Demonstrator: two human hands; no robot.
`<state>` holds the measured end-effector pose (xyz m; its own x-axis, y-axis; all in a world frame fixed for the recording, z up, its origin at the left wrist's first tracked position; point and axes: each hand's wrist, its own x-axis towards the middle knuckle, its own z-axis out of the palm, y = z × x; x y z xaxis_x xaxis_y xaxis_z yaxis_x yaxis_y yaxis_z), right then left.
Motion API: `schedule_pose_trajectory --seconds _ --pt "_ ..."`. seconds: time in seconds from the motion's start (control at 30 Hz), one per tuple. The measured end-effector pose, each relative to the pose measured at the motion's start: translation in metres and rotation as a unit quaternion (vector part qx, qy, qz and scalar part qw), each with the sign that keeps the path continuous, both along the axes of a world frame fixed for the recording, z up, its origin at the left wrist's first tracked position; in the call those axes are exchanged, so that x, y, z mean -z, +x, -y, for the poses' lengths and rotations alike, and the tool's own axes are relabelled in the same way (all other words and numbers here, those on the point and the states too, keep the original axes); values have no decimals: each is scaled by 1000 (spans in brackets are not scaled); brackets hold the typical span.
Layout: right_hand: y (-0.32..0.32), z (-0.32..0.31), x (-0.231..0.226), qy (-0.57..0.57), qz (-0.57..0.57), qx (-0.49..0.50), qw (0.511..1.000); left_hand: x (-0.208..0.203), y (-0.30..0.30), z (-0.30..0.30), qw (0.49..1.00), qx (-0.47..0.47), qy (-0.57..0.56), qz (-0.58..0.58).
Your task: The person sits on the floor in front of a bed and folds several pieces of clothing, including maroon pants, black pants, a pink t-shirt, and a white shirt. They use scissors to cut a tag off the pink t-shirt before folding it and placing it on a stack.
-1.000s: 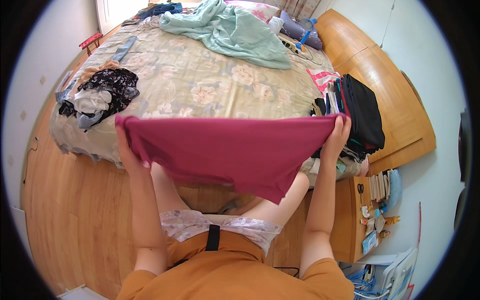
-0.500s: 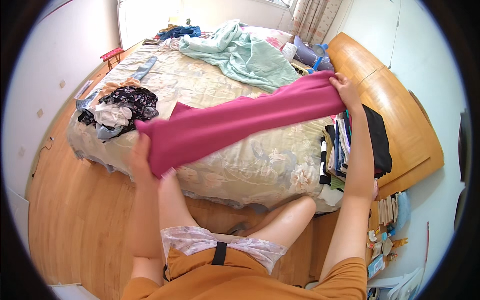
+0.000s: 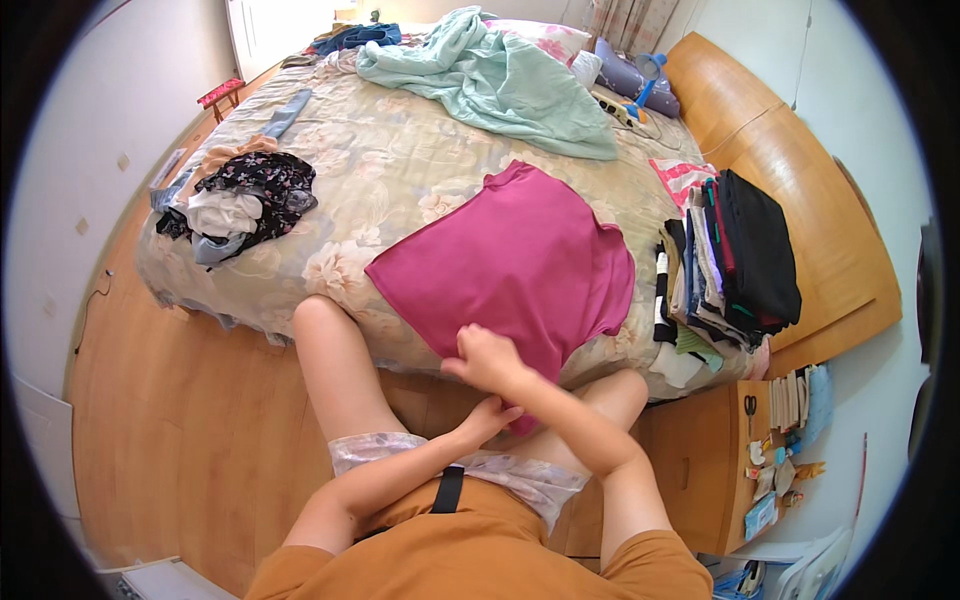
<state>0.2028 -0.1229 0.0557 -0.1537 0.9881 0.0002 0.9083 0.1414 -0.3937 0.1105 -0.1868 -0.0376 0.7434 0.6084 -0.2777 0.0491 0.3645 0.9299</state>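
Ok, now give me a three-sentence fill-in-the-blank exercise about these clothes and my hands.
On the bed, the rumpled pile lies to the ____ of the magenta garment.
The folded stack stands nearer the wooden ____ than the rumpled pile does.
Your right hand is ____ from your waist than your left hand.
Missing words: left; headboard; farther.

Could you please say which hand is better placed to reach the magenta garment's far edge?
Probably the right hand: it is farther forward, over the magenta garment, while the left hand sits farther back.
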Motion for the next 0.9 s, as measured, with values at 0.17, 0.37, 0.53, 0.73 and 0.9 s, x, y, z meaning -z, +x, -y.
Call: schedule_pose_trajectory --seconds 0.17,0.37,0.53,0.73,0.9 --pt "-22 27 54 38 202 45 978 20 -15 12 975 66 206 45" --pt "2 38 54 70 178 82 978 -32 -12 8 992 90 -82 20" --pt "-5 47 34 92 114 58 987 -12 -13 8 992 97 70 47" --pt "-9 42 42 67 103 89 988 -7 -16 9 991 90 92 40" --pt "2 38 33 21 -14 122 992 -11 -19 4 994 108 -8 33"
